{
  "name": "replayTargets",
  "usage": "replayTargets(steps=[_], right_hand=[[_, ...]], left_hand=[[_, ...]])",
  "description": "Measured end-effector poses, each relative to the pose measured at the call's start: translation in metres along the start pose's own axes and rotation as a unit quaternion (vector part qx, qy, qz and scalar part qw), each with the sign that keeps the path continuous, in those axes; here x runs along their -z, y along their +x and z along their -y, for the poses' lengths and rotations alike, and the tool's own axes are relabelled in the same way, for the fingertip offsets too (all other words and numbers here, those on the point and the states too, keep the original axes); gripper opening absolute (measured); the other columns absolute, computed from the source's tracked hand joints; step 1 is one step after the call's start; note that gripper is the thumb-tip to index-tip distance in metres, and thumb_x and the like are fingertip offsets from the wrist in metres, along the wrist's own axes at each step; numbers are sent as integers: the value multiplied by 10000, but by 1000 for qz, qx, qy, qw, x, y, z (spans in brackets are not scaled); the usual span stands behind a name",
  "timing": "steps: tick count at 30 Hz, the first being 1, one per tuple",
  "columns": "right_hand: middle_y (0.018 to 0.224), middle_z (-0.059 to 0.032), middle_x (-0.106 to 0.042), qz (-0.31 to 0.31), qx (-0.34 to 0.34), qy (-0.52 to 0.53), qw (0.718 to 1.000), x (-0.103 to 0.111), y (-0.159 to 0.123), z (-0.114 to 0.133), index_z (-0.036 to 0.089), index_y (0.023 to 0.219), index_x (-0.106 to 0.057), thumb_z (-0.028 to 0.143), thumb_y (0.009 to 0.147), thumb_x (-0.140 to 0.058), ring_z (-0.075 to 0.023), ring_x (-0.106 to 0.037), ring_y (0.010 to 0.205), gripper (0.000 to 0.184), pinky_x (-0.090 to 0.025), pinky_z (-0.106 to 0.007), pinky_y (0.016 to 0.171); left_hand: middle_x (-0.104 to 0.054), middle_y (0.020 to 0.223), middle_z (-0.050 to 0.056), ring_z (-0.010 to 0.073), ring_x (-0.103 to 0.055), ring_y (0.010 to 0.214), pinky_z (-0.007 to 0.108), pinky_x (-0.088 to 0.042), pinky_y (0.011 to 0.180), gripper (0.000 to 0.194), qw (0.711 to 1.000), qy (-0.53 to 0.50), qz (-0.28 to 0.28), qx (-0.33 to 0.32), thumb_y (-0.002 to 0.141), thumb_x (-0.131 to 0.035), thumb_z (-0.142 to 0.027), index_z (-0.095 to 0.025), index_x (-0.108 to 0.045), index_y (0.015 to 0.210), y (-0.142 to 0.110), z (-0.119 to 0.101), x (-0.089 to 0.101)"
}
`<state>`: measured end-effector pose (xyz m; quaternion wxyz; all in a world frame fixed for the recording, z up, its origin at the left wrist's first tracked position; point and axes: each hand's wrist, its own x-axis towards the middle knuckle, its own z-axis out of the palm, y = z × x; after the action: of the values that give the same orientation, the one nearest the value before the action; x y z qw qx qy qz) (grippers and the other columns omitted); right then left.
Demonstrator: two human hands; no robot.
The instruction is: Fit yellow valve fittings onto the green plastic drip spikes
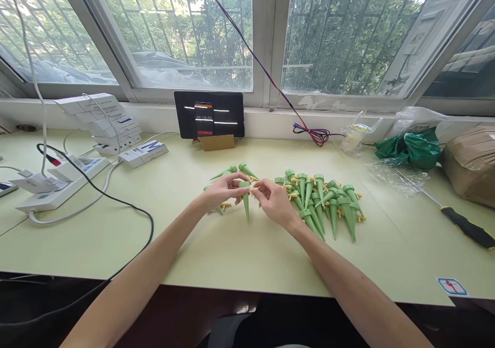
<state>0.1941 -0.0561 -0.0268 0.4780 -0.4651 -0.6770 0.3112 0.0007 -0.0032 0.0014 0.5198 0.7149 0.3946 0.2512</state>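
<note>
Above the middle of the table, my left hand (221, 189) is closed round the capped top of a green plant watering spike (246, 208), which points down. My right hand (275, 202) is closed in a pinch at a small yellow valve (250, 188) on the spike's side; the fingertips partly hide it. Behind my left hand lie a few more spikes, one green spike (247, 171) among them, partly covered by the fingers. To the right of my right hand is a pile of green spikes (319, 196) with yellow valves.
A tablet (209, 115) stands at the back against the sill. White boxes (112, 123) and a power strip (64, 185) with cables are at left. At right lie a screwdriver (467, 228), a green plastic bag (410, 149) and a wrapped brown package (472, 162).
</note>
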Motion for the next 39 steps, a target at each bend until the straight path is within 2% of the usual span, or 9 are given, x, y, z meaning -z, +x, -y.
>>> replayTargets(steps=[7,19,25,30,35,39], right_hand=[[677,-2,-631,15,2,23,1000,-1,0,-4,191,848,-624,348,915,-547,-134,-567,570,187,-442,-252,581],[510,18,-523,20,-13,-42,999,0,0,-1,201,626,-525,455,970,-471,-125,-468,499,431,-373,-259,546],[664,4,-618,17,-6,-15,1000,0,-1,-1,191,852,-621,420,960,-504,-129,-545,567,279,-418,-246,582],[669,5,-611,23,3,-8,1000,1,-1,-1,192,826,-618,347,954,-497,-124,-542,561,235,-420,-242,591],[549,16,-549,23,-3,-38,999,1,0,1,194,642,-531,398,968,-477,-118,-484,519,389,-374,-250,569],[498,17,-513,25,-13,-50,998,0,1,0,193,616,-526,466,987,-435,-123,-471,506,470,-361,-261,568]], left_hand=[[-597,625,-19,129,-572,540,242,-420,525,439,1000,11,5,-3,792,-736,-520,-201,-633,1075,0,1,0],[-587,632,-27,120,-564,529,233,-397,510,426,1000,-4,19,-5,787,-744,-513,-202,-644,1060,0,0,0],[-600,623,-29,127,-566,539,243,-418,544,406,1000,-2,4,2,792,-745,-506,-211,-640,1051,0,-1,-1],[-611,647,-27,118,-558,546,240,-423,559,404,1000,-8,11,0,800,-743,-492,-211,-630,1067,0,-1,0],[-586,647,-36,102,-545,536,222,-396,538,377,1000,-5,24,-9,819,-733,-470,-205,-628,1067,0,0,0],[-611,692,-32,97,-560,546,220,-410,551,358,999,-10,30,-9,829,-728,-457,-211,-619,1065,0,0,1]])
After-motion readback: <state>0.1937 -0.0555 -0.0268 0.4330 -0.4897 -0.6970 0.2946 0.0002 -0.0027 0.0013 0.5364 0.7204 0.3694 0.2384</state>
